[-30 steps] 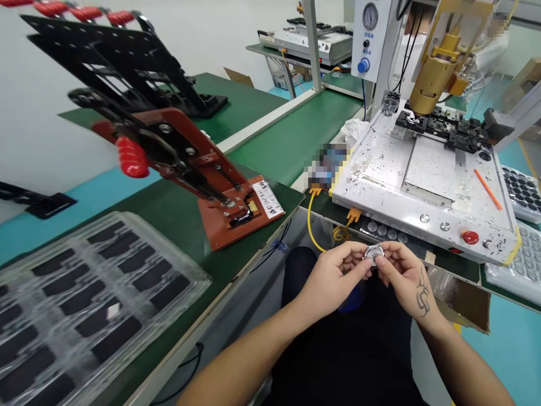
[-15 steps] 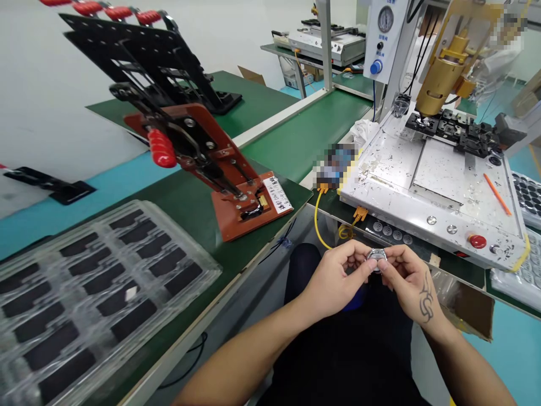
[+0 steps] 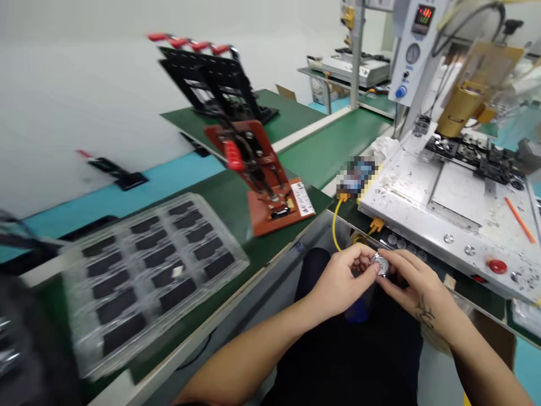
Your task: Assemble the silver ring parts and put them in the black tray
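A small round silver part (image 3: 380,264) sits between my two hands, above my lap. My left hand (image 3: 344,279) pinches its left side with thumb and fingertips. My right hand (image 3: 416,285), with a tattoo on its back, grips the right side, fingers curled over it. Both hands hover just below the front edge of the white machine base (image 3: 439,225). The picture is smeared by motion.
A red-brown clamp jig (image 3: 270,197) with a red handle stands on the green bench to the left. A clear tray of black parts (image 3: 152,270) lies further left. A gold dispensing head (image 3: 462,104) stands over the machine bed. An orange pencil (image 3: 519,220) lies there.
The view has swung to the left, so the jig and tray have shifted right in the picture. My hands still hold the silver part together, a little lower and closer in.
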{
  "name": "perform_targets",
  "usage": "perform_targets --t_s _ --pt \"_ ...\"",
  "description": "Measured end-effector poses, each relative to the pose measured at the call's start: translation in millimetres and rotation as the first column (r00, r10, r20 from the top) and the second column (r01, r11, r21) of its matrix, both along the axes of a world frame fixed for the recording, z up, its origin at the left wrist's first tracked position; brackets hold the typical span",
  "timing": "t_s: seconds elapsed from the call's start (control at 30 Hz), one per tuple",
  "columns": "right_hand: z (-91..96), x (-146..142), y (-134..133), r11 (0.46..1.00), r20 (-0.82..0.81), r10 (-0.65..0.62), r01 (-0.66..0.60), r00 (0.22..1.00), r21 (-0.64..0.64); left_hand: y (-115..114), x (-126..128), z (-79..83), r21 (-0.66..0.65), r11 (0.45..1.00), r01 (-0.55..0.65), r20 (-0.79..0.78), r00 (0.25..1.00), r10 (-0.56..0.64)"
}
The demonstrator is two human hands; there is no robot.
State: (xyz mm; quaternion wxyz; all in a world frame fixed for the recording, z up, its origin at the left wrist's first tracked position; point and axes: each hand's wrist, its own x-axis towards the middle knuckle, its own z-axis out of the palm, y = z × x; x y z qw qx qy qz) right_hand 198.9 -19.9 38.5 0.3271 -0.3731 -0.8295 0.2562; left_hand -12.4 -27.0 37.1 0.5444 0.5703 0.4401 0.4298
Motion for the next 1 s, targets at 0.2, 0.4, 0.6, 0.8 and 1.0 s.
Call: perform_targets --t_s 0.2,0.4,0.6,0.8,1.0 --pt "9.7 -22.6 39.0 0.981 -0.035 0.049 -0.042 0.998 0.19 37.9 -83.3 65.1 0.743 0.633 -0.218 -0.157 0.862 0.481" --pt "21.4 -56.7 72.5 0.995 -0.177 0.06 -0.045 0.982 0.087 87.2 -165.5 101.5 0.908 0.392 0.144 -0.36 0.749 0.557" --pt "27.0 -102.1 108.0 0.995 -0.213 0.09 -0.078 0.973 0.062 112.4 -167.7 149.0 0.932 0.338 -0.132 -0.101 0.799 0.593" --pt "-0.4 -150.9 144.3 0.983 -0.156 0.186 -0.184 0.97 0.026 155.4 -237.9 173.5 0.668 0.55 -0.501 0.079 0.783 0.617" --pt "-48.0 -168.9 169.9 0.967 -0.109 0.253 -0.25 0.961 0.04 93.3 -263.2 53.2 0.345 0.823 -0.452 -0.48 0.668 0.568"
